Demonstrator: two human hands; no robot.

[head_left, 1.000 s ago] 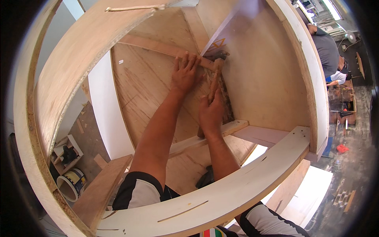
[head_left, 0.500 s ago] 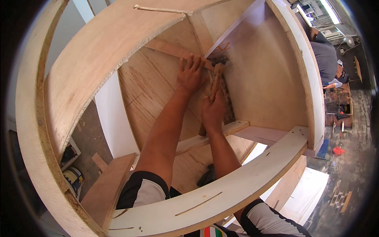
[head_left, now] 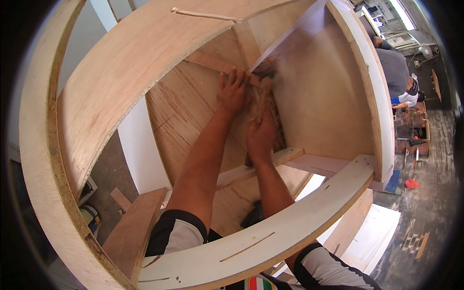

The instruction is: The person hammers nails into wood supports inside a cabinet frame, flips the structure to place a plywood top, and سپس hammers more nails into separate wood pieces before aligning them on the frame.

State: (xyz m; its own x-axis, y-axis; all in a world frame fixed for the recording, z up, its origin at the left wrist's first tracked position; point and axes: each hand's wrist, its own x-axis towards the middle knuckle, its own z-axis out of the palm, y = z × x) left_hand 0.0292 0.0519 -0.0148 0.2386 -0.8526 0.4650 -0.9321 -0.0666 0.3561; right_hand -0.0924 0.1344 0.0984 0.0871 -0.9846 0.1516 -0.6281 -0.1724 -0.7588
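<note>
In the corner of a curved plywood frame, my right hand (head_left: 261, 137) is closed around the wooden handle of what looks like a hammer (head_left: 264, 99). Its upper end is smeared by motion against the corner, and the handle's butt shows below my fist. My left hand (head_left: 233, 92) lies with fingers stretched out over a thin wooden strip (head_left: 208, 60), just left of the hammer; its thumb is hidden. The strip runs slantwise across the plywood panel (head_left: 179, 116) into that corner. Dark stains mark the seam beside my right hand.
A pale curved rail (head_left: 251, 246) crosses in front of my body, under my arms. To the left rises a large bent plywood side (head_left: 116, 67). A loose board (head_left: 135, 217) leans at lower left. Another person (head_left: 394, 72) is at the far right, near a red item (head_left: 412, 184) on the floor.
The hammer's upper end was sharper before and is now blurred. Both hands stay in nearly the same place. The view has shifted slightly, and the person at far right has moved a little.
</note>
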